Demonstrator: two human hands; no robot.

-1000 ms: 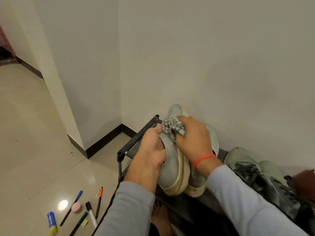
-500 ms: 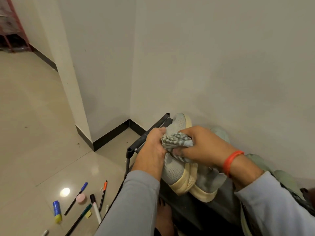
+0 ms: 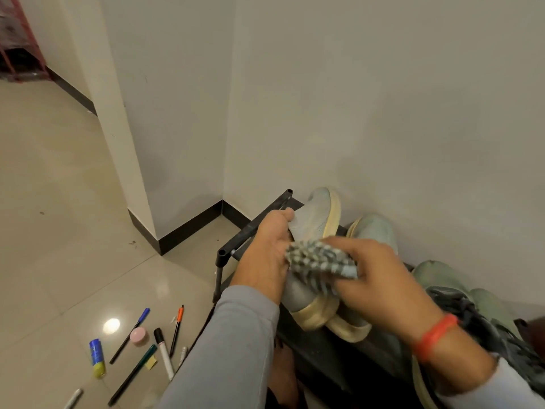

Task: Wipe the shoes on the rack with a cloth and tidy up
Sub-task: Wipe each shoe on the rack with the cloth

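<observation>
Floor: glossy beige tiles, pens scattered at 7 o'clock.
Left hand: grips grey cream-soled shoe.
Right hand: clutches striped cloth, covering shoe's middle.

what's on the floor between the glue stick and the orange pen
In the head view: a blue pen, a pink round cap and a black-capped marker lie between the glue stick and orange pen.
</observation>
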